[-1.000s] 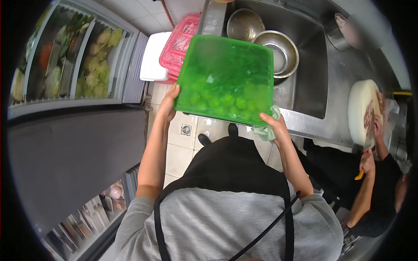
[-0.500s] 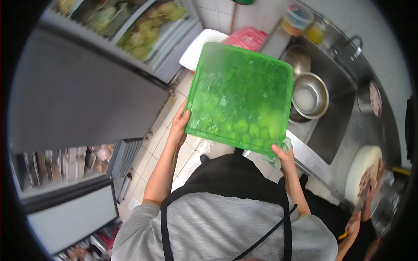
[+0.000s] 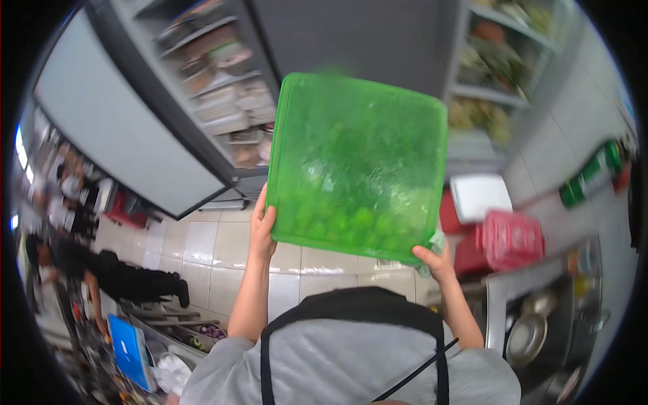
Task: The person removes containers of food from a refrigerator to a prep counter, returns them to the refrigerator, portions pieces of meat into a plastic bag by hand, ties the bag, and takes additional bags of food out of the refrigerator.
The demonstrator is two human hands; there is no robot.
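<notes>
A large square plastic container with a see-through green lid (image 3: 358, 155) is held out in front of my chest. Several round lumps show dimly through its near part; their kind is hard to make out. My left hand (image 3: 263, 223) grips the near left edge, thumb on top. At the near right corner my right hand (image 3: 435, 262) holds the container too, with a pale green cloth (image 3: 437, 241) bunched between its fingers and the rim. The undersides of both hands are hidden.
Ahead stands a tall fridge with a grey door (image 3: 358, 40), stocked shelves (image 3: 233, 88) and an open door (image 3: 128, 101) at left. To the right are a pink basket (image 3: 513, 239), a white lid (image 3: 480, 198) and a sink with metal bowls (image 3: 526, 339). Another person (image 3: 115, 273) works at far left.
My body and view have turned left, away from the sink and towards the fridge. The container came along, still in both hands. The co-worker with the knife has left the view.
</notes>
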